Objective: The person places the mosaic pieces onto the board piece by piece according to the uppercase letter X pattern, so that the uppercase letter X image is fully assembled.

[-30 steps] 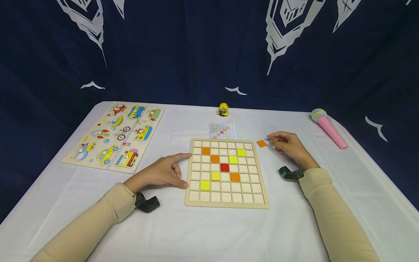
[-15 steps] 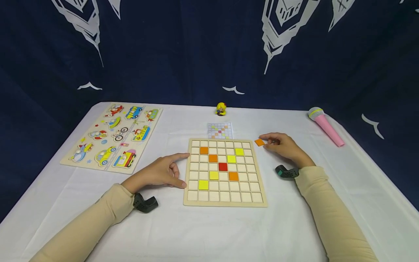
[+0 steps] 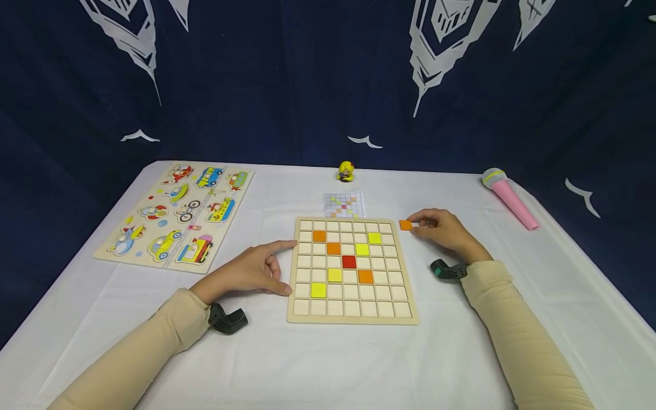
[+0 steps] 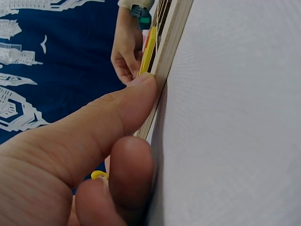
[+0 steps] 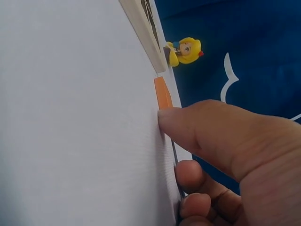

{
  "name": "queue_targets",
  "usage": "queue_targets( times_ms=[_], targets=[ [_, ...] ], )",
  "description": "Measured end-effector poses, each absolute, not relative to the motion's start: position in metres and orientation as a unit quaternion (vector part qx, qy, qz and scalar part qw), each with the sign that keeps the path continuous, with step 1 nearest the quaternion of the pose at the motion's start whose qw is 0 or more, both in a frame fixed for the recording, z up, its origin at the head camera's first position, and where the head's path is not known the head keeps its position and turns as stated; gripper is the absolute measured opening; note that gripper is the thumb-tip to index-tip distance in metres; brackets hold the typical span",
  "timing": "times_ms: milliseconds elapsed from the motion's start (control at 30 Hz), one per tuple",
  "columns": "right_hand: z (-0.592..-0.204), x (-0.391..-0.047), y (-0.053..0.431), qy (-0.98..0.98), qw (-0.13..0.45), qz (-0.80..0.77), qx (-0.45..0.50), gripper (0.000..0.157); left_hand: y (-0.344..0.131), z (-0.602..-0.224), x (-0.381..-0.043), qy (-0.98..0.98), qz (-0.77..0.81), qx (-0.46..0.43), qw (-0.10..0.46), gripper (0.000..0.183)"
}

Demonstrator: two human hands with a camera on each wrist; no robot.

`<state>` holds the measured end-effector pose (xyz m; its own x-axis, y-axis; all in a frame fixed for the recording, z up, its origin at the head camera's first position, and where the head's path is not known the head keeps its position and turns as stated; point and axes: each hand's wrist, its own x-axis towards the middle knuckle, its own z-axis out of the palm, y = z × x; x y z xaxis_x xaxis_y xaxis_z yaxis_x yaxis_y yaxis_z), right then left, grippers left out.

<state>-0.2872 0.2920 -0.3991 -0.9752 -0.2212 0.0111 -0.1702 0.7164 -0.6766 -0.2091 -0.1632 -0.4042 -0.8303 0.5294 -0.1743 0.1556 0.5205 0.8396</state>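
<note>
A wooden grid board (image 3: 353, 320) lies flat on the white cloth, with a red tile (image 3: 349, 262) and several orange and yellow tiles in its squares. My left hand (image 3: 248, 269) rests at the board's left edge, index finger and thumb spread apart and touching the rim; the left wrist view shows the thumb (image 4: 134, 101) against the wooden side. Beyond the board's upper right corner, my right hand (image 3: 442, 229) pinches a loose orange tile (image 3: 405, 225) between thumb and fingers. In the right wrist view, part of that orange tile (image 5: 162, 92) is hidden behind the thumb.
A small printed grid card (image 3: 343, 205) lies behind the board, with a yellow-haired figurine (image 3: 345, 171) farther back. The vehicle puzzle board (image 3: 176, 216) is on the left. A pink toy microphone (image 3: 514, 202) lies at the far right. A dark blue curtain (image 3: 287, 85) hangs behind.
My right hand has moved left to the loose orange tile and now pinches it. My left hand keeps its place on the board's edge. The head view has shifted slightly.
</note>
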Motion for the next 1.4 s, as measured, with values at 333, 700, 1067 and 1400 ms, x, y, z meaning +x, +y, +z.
queue_targets(
  times_ms=[333, 700, 1067, 1400],
  targets=[
    [-0.397, -0.28, 0.29, 0.925, 0.007, -0.362, -0.118, 0.029, -0.163, -0.403, -0.208, 0.849, 0.441, 0.203, 0.209, 0.104],
    [-0.391, -0.261, 0.296, 0.925, -0.009, -0.338, -0.175, 0.023, -0.163, -0.403, -0.208, 0.849, 0.44, 0.207, 0.206, 0.104],
    [-0.389, -0.238, 0.292, 0.881, -0.014, -0.393, -0.262, 0.023, -0.162, -0.403, -0.207, 0.849, 0.439, 0.204, 0.21, 0.104],
    [-0.387, -0.234, 0.281, 0.844, 0.039, -0.425, -0.325, 0.023, -0.164, -0.403, -0.209, 0.852, 0.437, 0.2, 0.208, 0.103]
  ],
)
